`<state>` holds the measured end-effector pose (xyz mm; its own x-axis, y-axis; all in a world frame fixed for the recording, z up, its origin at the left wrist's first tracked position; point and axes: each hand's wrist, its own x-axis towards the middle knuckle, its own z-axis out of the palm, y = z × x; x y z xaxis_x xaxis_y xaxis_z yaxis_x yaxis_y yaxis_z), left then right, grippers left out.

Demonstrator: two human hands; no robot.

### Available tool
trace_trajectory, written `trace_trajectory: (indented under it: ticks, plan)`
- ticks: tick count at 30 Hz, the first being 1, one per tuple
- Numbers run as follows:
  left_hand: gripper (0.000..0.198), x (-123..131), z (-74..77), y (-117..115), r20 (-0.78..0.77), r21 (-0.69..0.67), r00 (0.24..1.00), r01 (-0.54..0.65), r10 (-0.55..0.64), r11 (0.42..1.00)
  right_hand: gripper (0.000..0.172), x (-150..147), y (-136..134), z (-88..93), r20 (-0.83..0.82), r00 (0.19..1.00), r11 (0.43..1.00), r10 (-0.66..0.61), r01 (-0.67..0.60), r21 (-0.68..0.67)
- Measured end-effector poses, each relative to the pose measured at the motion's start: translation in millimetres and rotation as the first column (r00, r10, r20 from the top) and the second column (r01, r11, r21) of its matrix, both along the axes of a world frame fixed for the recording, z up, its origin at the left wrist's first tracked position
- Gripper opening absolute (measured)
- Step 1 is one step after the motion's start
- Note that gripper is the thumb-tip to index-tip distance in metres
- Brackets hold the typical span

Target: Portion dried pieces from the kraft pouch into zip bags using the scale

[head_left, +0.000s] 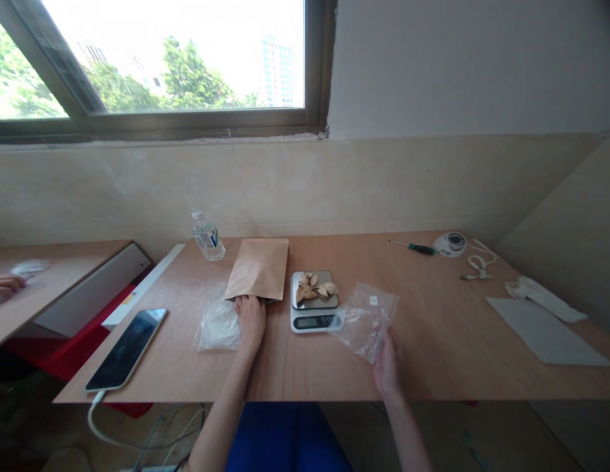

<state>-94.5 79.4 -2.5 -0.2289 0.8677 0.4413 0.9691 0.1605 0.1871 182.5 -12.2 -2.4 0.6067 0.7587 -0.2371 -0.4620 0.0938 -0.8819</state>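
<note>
My left hand (pixel 250 322) is at the near, open end of a brown kraft paper bag (pixel 260 265) lying flat, its fingers tucked inside and hidden. To its left lies a clear plastic bag of white material (pixel 220 326). In my right hand (pixel 389 367) is a clear zip bag (pixel 366 321) with a small white label, held by its right edge; it looks empty. Between the hands stands a small kitchen scale (pixel 296 321), its display too blurred to read. Several tan and brown dried pieces (pixel 309 290) rest on the metal plate. The zip bag overlaps the scale's right corner.
A water bottle (pixel 208 239) stands behind on the left, and a plugged-in phone (pixel 128 351) lies at front left. On the right are a screwdriver (pixel 421 249), a dome camera (pixel 451 244) with its cable, and a white sheet (pixel 546 334). Another person's hand (pixel 7 283) shows far left.
</note>
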Motion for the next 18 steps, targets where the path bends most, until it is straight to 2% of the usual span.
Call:
trace_trajectory:
  ticks: [10, 13, 16, 18]
  plan:
    - [0.039, -4.8, -3.0, -0.1, -0.017, -0.041, 0.996, 0.087, -0.088, 0.995, 0.029, 0.7, 0.1, -4.1, 0.015, 1.0, 1.0, 0.024, -0.024, -0.005]
    - [0.037, -9.7, -2.0, 0.0, 0.065, -0.01, 0.987, 0.149, -0.148, 0.989, 0.029, 0.7, -0.7, -3.0, 0.002, 1.0, 1.0, 0.028, -0.028, 0.001]
    - [0.027, -16.7, 1.0, -4.0, 0.181, 0.043, 0.952, 0.244, -0.248, 0.969, 0.029, 0.7, -1.0, -3.2, 0.023, 0.999, 0.999, 0.029, -0.03, 0.012]
    - [0.024, -20.4, 3.8, -9.7, 0.202, 0.055, 0.937, 0.279, -0.284, 0.959, 0.029, 0.6, -0.7, -3.9, 0.028, 0.999, 0.999, 0.025, -0.026, 0.02]
